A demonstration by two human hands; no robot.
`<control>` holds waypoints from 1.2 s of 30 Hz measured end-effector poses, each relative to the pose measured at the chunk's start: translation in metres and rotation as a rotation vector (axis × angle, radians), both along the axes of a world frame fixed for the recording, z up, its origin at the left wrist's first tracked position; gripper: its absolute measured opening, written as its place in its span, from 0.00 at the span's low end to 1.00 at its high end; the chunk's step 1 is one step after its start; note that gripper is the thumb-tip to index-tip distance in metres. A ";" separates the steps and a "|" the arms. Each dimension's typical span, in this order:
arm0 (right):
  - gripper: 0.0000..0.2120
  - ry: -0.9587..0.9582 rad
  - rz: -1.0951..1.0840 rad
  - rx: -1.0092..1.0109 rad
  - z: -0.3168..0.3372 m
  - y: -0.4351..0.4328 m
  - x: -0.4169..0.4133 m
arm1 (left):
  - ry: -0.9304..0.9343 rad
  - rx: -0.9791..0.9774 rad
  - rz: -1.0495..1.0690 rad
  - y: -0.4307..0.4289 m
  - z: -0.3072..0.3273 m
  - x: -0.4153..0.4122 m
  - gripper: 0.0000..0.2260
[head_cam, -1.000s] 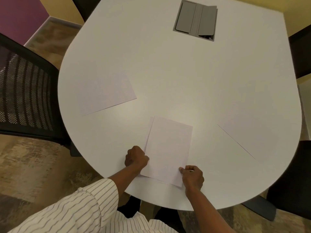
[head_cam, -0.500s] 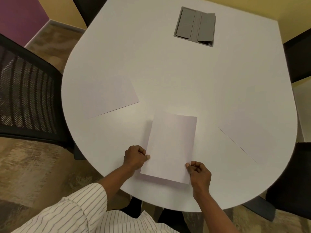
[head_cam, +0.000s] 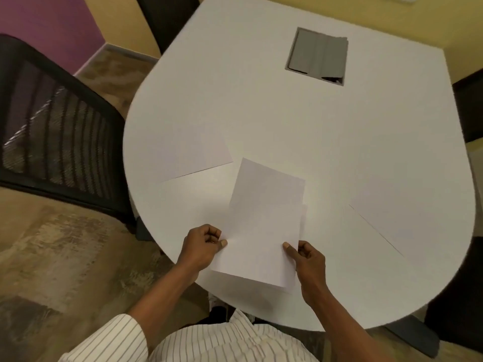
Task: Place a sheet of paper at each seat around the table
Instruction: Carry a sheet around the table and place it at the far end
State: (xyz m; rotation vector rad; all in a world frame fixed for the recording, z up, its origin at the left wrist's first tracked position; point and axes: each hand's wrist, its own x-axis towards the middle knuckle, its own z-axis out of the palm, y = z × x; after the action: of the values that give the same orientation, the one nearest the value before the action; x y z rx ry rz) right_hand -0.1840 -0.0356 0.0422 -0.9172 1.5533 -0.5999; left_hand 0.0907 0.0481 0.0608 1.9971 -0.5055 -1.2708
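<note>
A white sheet of paper (head_cam: 264,220) is held just above the near edge of the white table (head_cam: 287,121). My left hand (head_cam: 201,246) pinches its lower left edge and my right hand (head_cam: 307,256) pinches its lower right edge. A sliver of more paper (head_cam: 304,218) shows under its right side. One sheet (head_cam: 193,155) lies flat on the table's left, by the mesh chair (head_cam: 55,142). Another sheet (head_cam: 407,202) lies flat on the table's right.
A grey cable hatch (head_cam: 317,57) is set into the table's far middle. Dark chairs stand at the far left (head_cam: 167,19), the right edge (head_cam: 470,108) and the near right (head_cam: 460,296). Patterned carpet (head_cam: 65,257) lies to my left.
The held sheet has risen off the table and shifted slightly forward, with both hands still on its lower edges. The view has moved to the left and nearer.
</note>
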 end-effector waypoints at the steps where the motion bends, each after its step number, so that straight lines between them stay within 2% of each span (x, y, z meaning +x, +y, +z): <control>1: 0.08 -0.003 0.031 -0.018 0.003 -0.006 0.004 | -0.001 -0.010 0.018 0.005 0.004 -0.002 0.08; 7: 0.06 -0.011 0.284 -0.162 0.028 -0.027 0.025 | -0.024 -0.031 0.214 0.045 0.031 -0.017 0.11; 14: 0.05 -0.074 0.559 -0.275 0.039 0.006 0.052 | -0.068 -0.034 0.393 0.126 0.052 -0.033 0.09; 19: 0.04 -0.114 0.715 -0.254 0.037 0.047 0.079 | -0.090 0.008 0.558 0.191 0.053 -0.032 0.07; 27: 0.07 -0.117 0.943 -0.156 0.041 0.103 0.141 | -0.049 0.002 0.811 0.276 0.044 -0.010 0.06; 33: 0.18 -0.133 1.042 -0.135 0.049 0.166 0.213 | -0.116 -0.008 0.898 0.344 0.045 0.037 0.07; 36: 0.18 -0.156 1.083 -0.123 0.053 0.205 0.250 | -0.165 -0.009 0.911 0.384 0.049 0.071 0.08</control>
State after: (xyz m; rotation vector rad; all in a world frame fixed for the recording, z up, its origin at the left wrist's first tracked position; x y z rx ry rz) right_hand 0.0659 0.1695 0.0955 -1.5685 0.6948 0.0283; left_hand 0.1612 0.4320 0.1094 1.9523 0.3221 -0.5328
